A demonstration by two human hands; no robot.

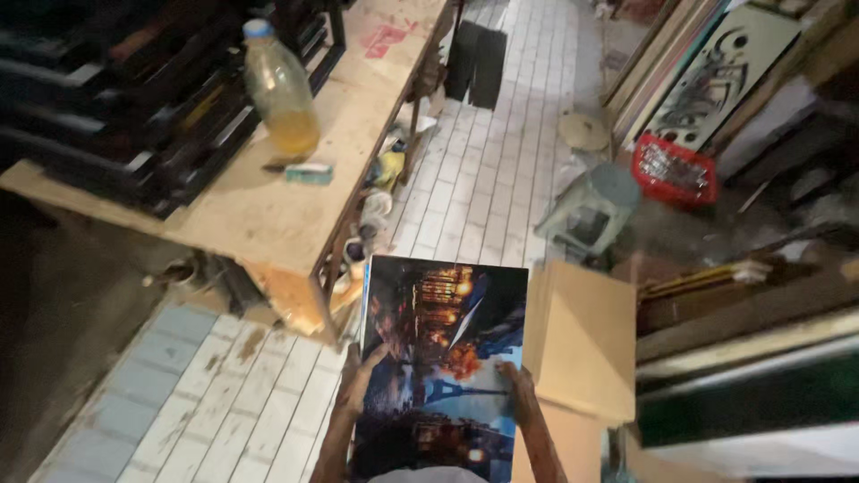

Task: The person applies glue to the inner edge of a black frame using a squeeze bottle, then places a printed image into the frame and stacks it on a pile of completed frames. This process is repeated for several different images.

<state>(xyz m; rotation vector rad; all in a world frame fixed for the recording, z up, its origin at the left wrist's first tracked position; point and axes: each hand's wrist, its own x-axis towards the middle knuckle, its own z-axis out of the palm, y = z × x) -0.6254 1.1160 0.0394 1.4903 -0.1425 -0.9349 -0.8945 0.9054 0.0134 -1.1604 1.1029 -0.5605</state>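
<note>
Both my hands hold a large printed picture of a night city scene with a tower, in blue and orange tones. It lies flat in front of me at the lower centre of the head view. My left hand grips its left edge with the thumb on top. My right hand grips the right edge. More sheets seem stacked under the picture at its left edge.
A wooden workbench at upper left carries a plastic bottle of yellowish liquid and a small box. A cardboard box stands right of the picture. Beyond are a grey plastic stool, a red basket and leaning boards.
</note>
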